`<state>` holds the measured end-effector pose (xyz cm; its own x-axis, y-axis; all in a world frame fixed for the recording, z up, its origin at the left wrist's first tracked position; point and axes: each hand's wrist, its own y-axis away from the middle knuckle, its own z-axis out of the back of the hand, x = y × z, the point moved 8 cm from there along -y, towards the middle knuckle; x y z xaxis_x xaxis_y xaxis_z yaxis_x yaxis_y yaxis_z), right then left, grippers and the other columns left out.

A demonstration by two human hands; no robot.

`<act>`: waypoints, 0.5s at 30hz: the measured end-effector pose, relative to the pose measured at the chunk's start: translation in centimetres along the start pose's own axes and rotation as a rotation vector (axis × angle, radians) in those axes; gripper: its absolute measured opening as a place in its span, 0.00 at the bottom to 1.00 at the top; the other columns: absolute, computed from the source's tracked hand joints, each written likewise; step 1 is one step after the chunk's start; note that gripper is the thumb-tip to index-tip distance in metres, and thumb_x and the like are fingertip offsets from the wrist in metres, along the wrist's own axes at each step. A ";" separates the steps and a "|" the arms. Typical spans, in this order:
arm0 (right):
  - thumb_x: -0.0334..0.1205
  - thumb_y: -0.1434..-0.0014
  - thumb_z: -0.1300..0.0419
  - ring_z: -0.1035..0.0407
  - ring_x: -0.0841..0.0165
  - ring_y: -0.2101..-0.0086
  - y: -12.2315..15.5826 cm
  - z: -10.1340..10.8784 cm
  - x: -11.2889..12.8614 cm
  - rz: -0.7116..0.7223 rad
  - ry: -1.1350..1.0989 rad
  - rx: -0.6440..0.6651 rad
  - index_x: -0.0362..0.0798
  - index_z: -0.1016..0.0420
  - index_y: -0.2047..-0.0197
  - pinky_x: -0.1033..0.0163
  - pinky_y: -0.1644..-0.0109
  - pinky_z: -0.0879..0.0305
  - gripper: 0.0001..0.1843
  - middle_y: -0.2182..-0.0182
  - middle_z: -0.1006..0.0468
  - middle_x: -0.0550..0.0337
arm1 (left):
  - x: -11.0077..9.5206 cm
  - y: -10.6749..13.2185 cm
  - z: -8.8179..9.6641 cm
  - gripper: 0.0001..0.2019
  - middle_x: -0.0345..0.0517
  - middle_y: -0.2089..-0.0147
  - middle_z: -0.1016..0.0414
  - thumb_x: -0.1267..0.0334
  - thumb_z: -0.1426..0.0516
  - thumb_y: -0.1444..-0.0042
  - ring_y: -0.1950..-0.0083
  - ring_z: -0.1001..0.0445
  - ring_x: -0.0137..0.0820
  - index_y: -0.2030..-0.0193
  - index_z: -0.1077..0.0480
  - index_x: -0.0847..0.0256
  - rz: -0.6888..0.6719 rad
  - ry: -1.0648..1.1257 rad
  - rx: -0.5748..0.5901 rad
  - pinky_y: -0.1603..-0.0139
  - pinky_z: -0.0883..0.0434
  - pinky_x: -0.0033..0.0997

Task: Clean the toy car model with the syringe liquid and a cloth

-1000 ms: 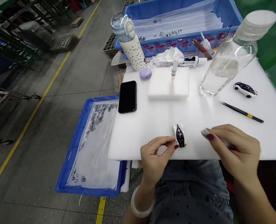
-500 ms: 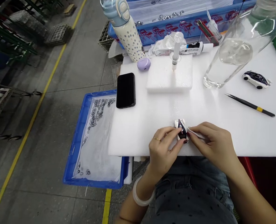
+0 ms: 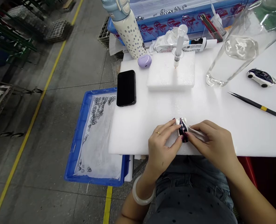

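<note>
A small white and dark-blue toy car (image 3: 183, 128) sits at the front edge of the white foam board (image 3: 152, 124). My left hand (image 3: 162, 151) grips it from the left side, thumb and fingers against its body. In my right hand (image 3: 213, 141) is a folded piece of white cloth or tissue (image 3: 197, 133), pinched between thumb and fingers, its tip at the right side of the car. The fingers partly hide the cloth. To the right lie black tweezers (image 3: 254, 104) and a second toy car (image 3: 261, 77).
A phone (image 3: 126, 88), purple case (image 3: 144, 61) and dotted bottle (image 3: 130, 35) line the left. A syringe (image 3: 179, 45) stands in a foam block (image 3: 170, 76). A tall clear bottle (image 3: 222, 70) is behind the tweezers. A blue tray (image 3: 76, 137) of small black pieces sits lower left.
My left fingers have shifted on the toy car, the index finger now reaching its far end. The car is turned slightly straighter. My right hand with the cloth stays close beside it.
</note>
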<state>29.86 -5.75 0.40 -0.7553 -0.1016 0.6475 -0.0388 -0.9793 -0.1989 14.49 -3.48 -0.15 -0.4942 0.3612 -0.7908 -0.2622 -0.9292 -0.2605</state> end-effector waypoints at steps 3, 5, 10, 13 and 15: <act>0.43 0.37 0.38 0.29 0.71 0.73 0.0 0.0 0.1 0.023 0.057 -0.019 0.46 0.24 0.64 0.66 0.74 0.39 0.09 0.70 0.23 0.60 | 0.2 -0.4 0.4 0.14 0.49 0.45 0.21 0.71 0.38 0.43 0.44 0.24 0.38 0.50 0.24 0.57 0.001 -0.012 0.014 0.46 0.22 0.44; 0.42 0.36 0.39 0.29 0.72 0.73 -0.1 0.0 0.1 0.035 0.009 0.003 0.47 0.24 0.62 0.67 0.73 0.38 0.08 0.69 0.23 0.60 | 0.0 -1.0 0.1 0.22 0.50 0.38 0.27 0.69 0.36 0.45 0.38 0.29 0.41 0.42 0.28 0.56 -0.050 -0.034 0.130 0.41 0.26 0.47; 0.34 0.36 0.41 0.30 0.73 0.72 0.5 1.4 -0.2 0.069 -0.150 -0.061 0.48 0.24 0.58 0.68 0.73 0.36 0.05 0.67 0.23 0.59 | -0.8 -2.0 -1.8 0.34 0.52 0.34 0.32 0.59 0.32 0.47 0.34 0.34 0.45 0.34 0.36 0.54 -0.263 -0.090 0.432 0.37 0.31 0.51; 0.30 0.38 0.39 0.32 0.75 0.76 1.7 2.3 0.0 0.132 -0.066 -0.174 0.49 0.24 0.56 0.68 0.78 0.40 0.08 0.67 0.23 0.60 | -0.5 -2.5 -1.3 0.27 0.52 0.50 0.26 0.49 0.31 0.51 0.48 0.26 0.43 0.48 0.26 0.60 -0.223 -0.122 0.243 0.48 0.26 0.48; 0.27 0.40 0.38 0.31 0.74 0.76 2.6 2.5 0.4 0.208 0.009 -0.242 0.49 0.24 0.54 0.67 0.77 0.38 0.12 0.67 0.23 0.59 | -0.2 -2.3 -1.1 0.23 0.50 0.55 0.27 0.50 0.32 0.50 0.52 0.26 0.40 0.50 0.25 0.61 -0.191 -0.091 0.180 0.51 0.25 0.44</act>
<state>31.08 -8.75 1.98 -0.7692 -0.2925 0.5682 -0.0370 -0.8672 -0.4965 16.13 -1.48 0.04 -0.4920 0.5412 -0.6819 -0.4970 -0.8177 -0.2904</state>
